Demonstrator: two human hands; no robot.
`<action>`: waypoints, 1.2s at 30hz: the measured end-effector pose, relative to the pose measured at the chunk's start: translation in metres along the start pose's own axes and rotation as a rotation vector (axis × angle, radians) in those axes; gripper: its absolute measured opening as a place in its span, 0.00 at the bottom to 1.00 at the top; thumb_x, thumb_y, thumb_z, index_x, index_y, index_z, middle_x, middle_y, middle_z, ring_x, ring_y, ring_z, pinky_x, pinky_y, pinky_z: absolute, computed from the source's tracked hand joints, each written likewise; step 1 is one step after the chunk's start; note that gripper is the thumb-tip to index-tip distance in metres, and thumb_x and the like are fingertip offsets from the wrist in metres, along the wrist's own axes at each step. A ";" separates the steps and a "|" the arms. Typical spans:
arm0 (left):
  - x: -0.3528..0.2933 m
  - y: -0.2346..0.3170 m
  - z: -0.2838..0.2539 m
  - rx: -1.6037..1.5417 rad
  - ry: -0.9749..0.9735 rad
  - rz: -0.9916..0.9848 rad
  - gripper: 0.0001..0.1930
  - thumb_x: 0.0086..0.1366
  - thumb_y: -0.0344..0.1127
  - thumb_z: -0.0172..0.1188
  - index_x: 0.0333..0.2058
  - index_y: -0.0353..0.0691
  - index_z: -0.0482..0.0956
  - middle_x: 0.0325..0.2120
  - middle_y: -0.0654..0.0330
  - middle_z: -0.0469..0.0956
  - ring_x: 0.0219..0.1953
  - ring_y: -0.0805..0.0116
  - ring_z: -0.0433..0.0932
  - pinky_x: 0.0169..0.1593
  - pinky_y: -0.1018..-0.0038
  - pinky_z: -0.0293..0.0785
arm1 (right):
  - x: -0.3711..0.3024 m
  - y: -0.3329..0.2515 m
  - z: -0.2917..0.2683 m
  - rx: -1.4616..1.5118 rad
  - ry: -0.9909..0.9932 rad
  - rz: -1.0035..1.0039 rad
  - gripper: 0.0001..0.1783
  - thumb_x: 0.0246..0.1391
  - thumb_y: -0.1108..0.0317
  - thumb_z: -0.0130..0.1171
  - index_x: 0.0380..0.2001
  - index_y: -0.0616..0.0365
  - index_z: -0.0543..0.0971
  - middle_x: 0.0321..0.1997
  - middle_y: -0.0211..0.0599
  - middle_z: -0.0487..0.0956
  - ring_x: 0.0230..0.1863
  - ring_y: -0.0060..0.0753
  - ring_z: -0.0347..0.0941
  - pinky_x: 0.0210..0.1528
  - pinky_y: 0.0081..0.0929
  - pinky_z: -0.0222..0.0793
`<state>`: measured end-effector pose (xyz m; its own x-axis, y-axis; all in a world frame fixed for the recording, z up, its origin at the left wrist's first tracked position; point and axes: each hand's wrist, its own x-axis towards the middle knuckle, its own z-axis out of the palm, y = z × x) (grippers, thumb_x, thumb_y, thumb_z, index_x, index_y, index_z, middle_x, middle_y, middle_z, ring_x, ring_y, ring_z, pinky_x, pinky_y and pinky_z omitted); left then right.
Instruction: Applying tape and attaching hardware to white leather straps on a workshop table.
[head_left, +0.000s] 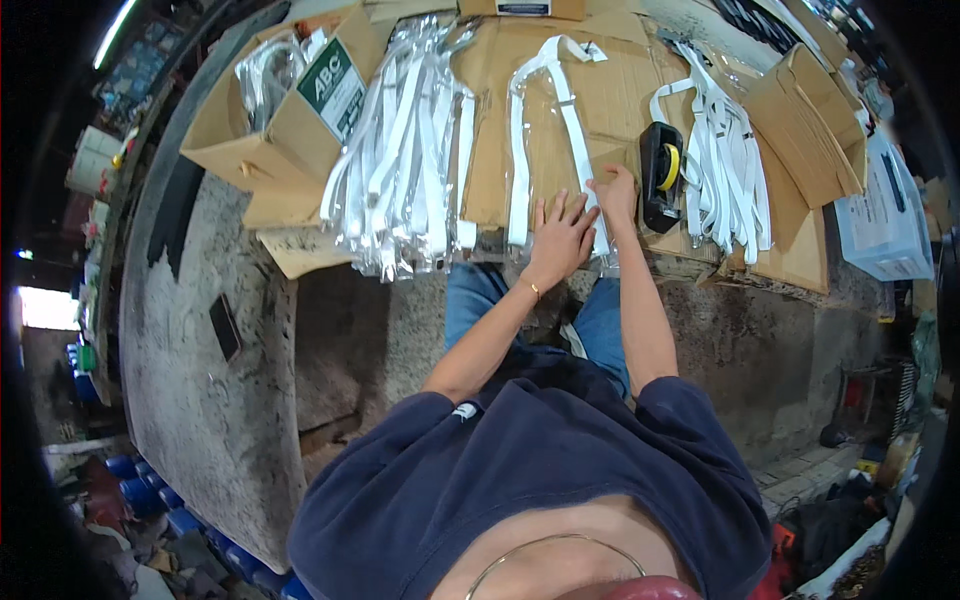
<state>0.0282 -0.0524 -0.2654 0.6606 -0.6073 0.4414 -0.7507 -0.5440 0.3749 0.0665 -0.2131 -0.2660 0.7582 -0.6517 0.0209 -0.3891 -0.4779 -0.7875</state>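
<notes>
A white strap (519, 160), folded into an upside-down V with metal adjusters, lies in a clear plastic bag on the cardboard in front of me. My left hand (562, 238) rests flat on the lower part of the bag, fingers stretched out between the strap's two legs. Beside it, my right hand (615, 200) has its fingers curled and pinched at the right leg of the strap. A black tape dispenser (655, 185) with a yellow roll stands just right of that hand.
Many bagged white straps (420, 130) are heaped on the left, and loose white straps (722, 170) lie on the right. Open cardboard boxes (265, 160) flank both sides. A phone (226, 327) lies on the grey surface at left; a translucent plastic bin (885, 235) sits far right.
</notes>
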 end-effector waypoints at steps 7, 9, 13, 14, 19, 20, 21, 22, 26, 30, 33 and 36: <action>0.004 -0.002 0.002 0.054 -0.041 0.055 0.21 0.66 0.43 0.49 0.57 0.51 0.69 0.60 0.57 0.64 0.64 0.45 0.57 0.62 0.40 0.46 | -0.004 -0.016 -0.012 -0.033 -0.063 0.096 0.26 0.43 0.62 0.68 0.46 0.59 0.75 0.46 0.52 0.78 0.49 0.52 0.74 0.51 0.39 0.68; 0.007 -0.001 0.001 0.044 -0.098 0.039 0.21 0.66 0.43 0.48 0.57 0.52 0.69 0.61 0.57 0.64 0.64 0.46 0.56 0.63 0.40 0.45 | -0.009 -0.024 -0.022 0.170 -0.025 0.003 0.23 0.47 0.62 0.64 0.46 0.58 0.75 0.44 0.52 0.78 0.47 0.52 0.74 0.51 0.39 0.67; 0.005 -0.003 -0.005 0.044 -0.149 0.030 0.21 0.66 0.44 0.48 0.58 0.51 0.68 0.62 0.57 0.62 0.65 0.48 0.55 0.63 0.41 0.43 | -0.052 -0.016 -0.054 0.651 -0.216 -0.082 0.14 0.57 0.63 0.57 0.42 0.62 0.77 0.26 0.33 0.77 0.26 0.22 0.70 0.29 0.23 0.66; 0.006 -0.004 -0.007 -0.018 -0.139 0.006 0.22 0.66 0.44 0.48 0.58 0.50 0.68 0.62 0.57 0.62 0.65 0.50 0.55 0.63 0.41 0.43 | -0.072 -0.016 -0.070 0.710 -0.270 -0.047 0.13 0.58 0.63 0.57 0.40 0.62 0.78 0.24 0.28 0.75 0.24 0.17 0.66 0.25 0.19 0.61; 0.012 -0.007 -0.019 -0.254 -0.075 -0.040 0.21 0.64 0.41 0.52 0.54 0.40 0.69 0.59 0.49 0.63 0.62 0.46 0.60 0.63 0.47 0.50 | -0.165 0.058 -0.105 0.663 -0.324 0.251 0.11 0.58 0.63 0.57 0.36 0.60 0.79 0.19 0.20 0.69 0.20 0.11 0.60 0.19 0.15 0.53; 0.014 -0.001 -0.024 -0.297 -0.042 -0.071 0.20 0.62 0.37 0.55 0.52 0.37 0.70 0.58 0.45 0.64 0.61 0.44 0.61 0.63 0.55 0.55 | -0.179 0.079 -0.108 0.677 -0.312 0.298 0.10 0.58 0.64 0.57 0.36 0.59 0.79 0.19 0.20 0.69 0.19 0.11 0.59 0.19 0.14 0.53; 0.014 0.009 -0.033 -0.270 -0.006 -0.100 0.19 0.61 0.35 0.57 0.50 0.36 0.72 0.55 0.44 0.67 0.58 0.45 0.64 0.61 0.59 0.59 | -0.190 0.096 -0.111 0.691 -0.301 0.349 0.09 0.58 0.64 0.57 0.35 0.59 0.79 0.19 0.20 0.68 0.19 0.11 0.59 0.19 0.14 0.53; 0.010 0.014 -0.045 -0.266 0.022 -0.120 0.18 0.61 0.34 0.57 0.49 0.36 0.72 0.53 0.45 0.68 0.57 0.45 0.66 0.60 0.58 0.60 | -0.199 0.106 -0.116 0.694 -0.294 0.365 0.09 0.58 0.64 0.57 0.35 0.59 0.79 0.19 0.20 0.68 0.19 0.11 0.59 0.19 0.14 0.53; -0.028 0.025 -0.079 -0.188 0.128 -0.203 0.18 0.59 0.33 0.60 0.47 0.33 0.72 0.46 0.45 0.71 0.52 0.47 0.68 0.56 0.59 0.63 | -0.200 0.121 -0.135 0.602 -0.137 0.320 0.09 0.57 0.66 0.58 0.36 0.62 0.79 0.22 0.23 0.73 0.22 0.14 0.64 0.24 0.17 0.61; -0.097 0.009 -0.066 0.002 0.247 -0.601 0.22 0.57 0.37 0.63 0.46 0.28 0.71 0.44 0.43 0.71 0.50 0.48 0.70 0.52 0.61 0.67 | -0.156 0.079 -0.139 0.558 -0.018 -0.036 0.11 0.56 0.67 0.59 0.38 0.64 0.78 0.25 0.30 0.77 0.27 0.19 0.69 0.32 0.20 0.66; -0.128 0.015 -0.066 -0.140 0.210 -0.890 0.20 0.58 0.36 0.64 0.44 0.28 0.73 0.37 0.48 0.76 0.39 0.57 0.77 0.43 0.66 0.73 | -0.142 0.042 -0.136 0.469 -0.396 -0.124 0.13 0.53 0.66 0.61 0.39 0.62 0.78 0.25 0.36 0.78 0.27 0.23 0.72 0.33 0.23 0.68; -0.139 0.018 -0.074 -0.967 0.074 -1.159 0.09 0.62 0.29 0.59 0.39 0.29 0.77 0.24 0.59 0.79 0.24 0.73 0.78 0.31 0.79 0.75 | -0.146 0.020 -0.096 0.258 -0.732 -0.133 0.15 0.51 0.63 0.62 0.40 0.61 0.79 0.32 0.48 0.81 0.35 0.41 0.79 0.40 0.33 0.72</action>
<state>-0.0782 0.0654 -0.2601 0.8957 -0.0762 -0.4381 0.4314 -0.0900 0.8977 -0.1024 -0.1839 -0.2261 0.9765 -0.0022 -0.2153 -0.2050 -0.3148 -0.9268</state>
